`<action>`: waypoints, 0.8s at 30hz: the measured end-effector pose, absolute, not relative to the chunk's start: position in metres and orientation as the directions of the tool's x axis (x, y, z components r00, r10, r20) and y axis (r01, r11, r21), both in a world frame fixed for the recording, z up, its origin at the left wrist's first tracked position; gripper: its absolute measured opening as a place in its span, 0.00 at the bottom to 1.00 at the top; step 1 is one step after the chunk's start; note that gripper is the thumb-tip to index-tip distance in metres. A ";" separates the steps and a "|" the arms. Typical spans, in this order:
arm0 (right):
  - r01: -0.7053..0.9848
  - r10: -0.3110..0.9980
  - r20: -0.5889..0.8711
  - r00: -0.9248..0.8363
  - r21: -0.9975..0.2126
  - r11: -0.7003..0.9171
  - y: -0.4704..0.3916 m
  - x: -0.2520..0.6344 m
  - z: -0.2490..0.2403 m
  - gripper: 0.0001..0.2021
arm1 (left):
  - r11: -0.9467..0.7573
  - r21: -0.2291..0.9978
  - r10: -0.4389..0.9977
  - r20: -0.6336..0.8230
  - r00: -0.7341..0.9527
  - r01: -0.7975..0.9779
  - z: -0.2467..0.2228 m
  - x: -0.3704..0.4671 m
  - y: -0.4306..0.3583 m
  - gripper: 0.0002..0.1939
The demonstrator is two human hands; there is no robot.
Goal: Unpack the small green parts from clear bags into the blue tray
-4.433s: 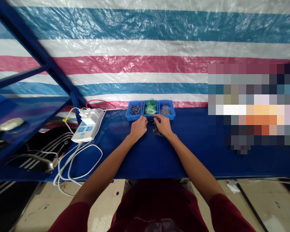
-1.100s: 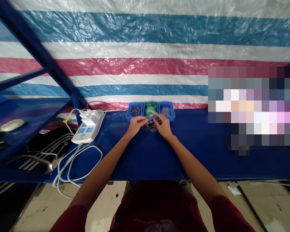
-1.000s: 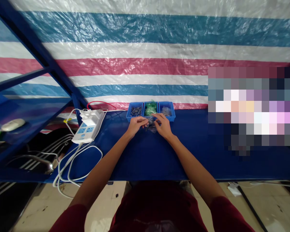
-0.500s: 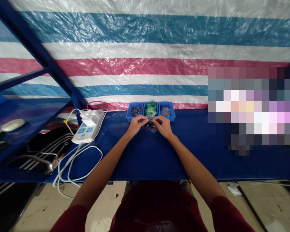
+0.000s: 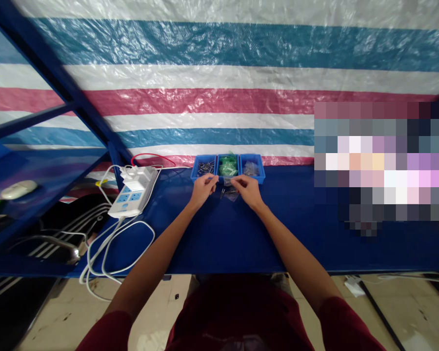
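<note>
My left hand (image 5: 204,189) is closed in a pinch just in front of the left blue bin (image 5: 193,175); anything between its fingertips is too small to make out. Opposite it, my right hand (image 5: 249,190) pinches the edge of a small clear plastic bag (image 5: 228,182). Several dark metal screws (image 5: 223,193) lie on the table below the fingertips, beside another piece of clear plastic (image 5: 232,197). Behind my hands, the left bin holds loose metal screws (image 5: 206,168), the middle one green plastic bags (image 5: 228,165), the right one clear bags (image 5: 251,168).
A white power strip (image 5: 126,200) with plugged-in adapters and looped white cables (image 5: 106,253) occupies the left side of the blue table (image 5: 227,239). A blue metal frame (image 5: 91,126) rises at left. Striped plastic sheeting (image 5: 205,44) hangs behind. A pixelated area covers the right.
My left hand has moved a little to the left, so its fingertips are now apart from the right hand's. The right hand stays nearly in place with the clear bag.
</note>
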State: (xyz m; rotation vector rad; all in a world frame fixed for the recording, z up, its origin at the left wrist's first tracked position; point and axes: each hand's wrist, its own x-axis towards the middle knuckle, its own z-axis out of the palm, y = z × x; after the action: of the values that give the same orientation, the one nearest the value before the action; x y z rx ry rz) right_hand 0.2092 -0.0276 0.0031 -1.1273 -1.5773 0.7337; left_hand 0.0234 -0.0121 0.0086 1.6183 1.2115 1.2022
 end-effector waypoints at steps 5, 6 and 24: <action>-0.138 0.943 0.147 0.300 -0.971 0.195 -0.015 0.216 0.004 0.16 | -0.359 0.608 0.932 0.280 0.232 0.708 0.001 0.017 -0.009 0.11; -0.245 0.942 0.084 0.326 -0.955 0.170 -0.013 0.216 0.005 0.16 | -0.353 0.557 0.935 0.235 0.265 0.751 0.001 0.016 -0.008 0.11; -0.121 0.953 0.191 0.235 -0.967 0.223 -0.013 0.210 -0.006 0.20 | -0.367 0.287 0.929 0.073 0.362 0.885 0.003 0.023 -0.013 0.04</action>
State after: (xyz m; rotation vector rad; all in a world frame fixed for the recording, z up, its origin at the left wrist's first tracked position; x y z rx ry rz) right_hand 0.2099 -0.0132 -0.0056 -1.0484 -1.0341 0.9619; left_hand 0.0232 -0.0134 0.0031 2.4225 1.6365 0.3300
